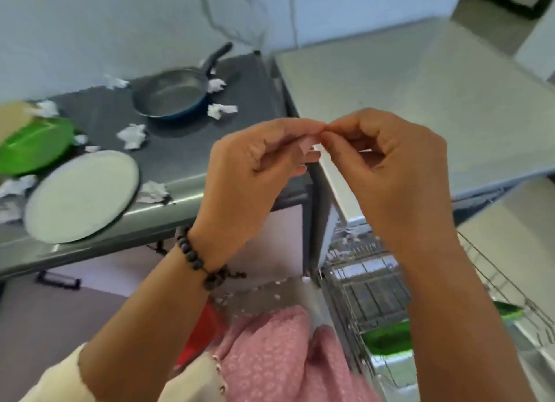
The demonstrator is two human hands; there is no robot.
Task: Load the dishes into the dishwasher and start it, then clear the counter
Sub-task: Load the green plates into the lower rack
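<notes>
Loading begun, far from done. Dishwasher (369, 284) open at lower right, wire rack (480, 269) pulled out, a green dish (387, 338) already standing in it and another green piece (507, 313) showing further right. Still out on the grey counter (186, 149) at left: a white plate (81, 196) near the front edge, a blue-sided frying pan (169, 93) toward the back wall, a green plate or bowl (33, 145) at the far left edge. Crumpled white paper scraps (132, 136) scattered around and between these, one just beside the white plate, several near the pan. Left hand (249, 167) and right hand (387, 167) raised together above the counter corner and the open machine, fingers curled, fingertips meeting in a pinch; possibly a small pale scrap between them, too blurred to say for certain. Neither hand touching any dish. Beaded bracelet (195, 257) on the left wrist. Judged remaining: plate, pan and green piece into the rack, rack pushed in, door closed, machine started, then paper cleared off the counter. Roughly an early stage, most of the work ahead.
</notes>
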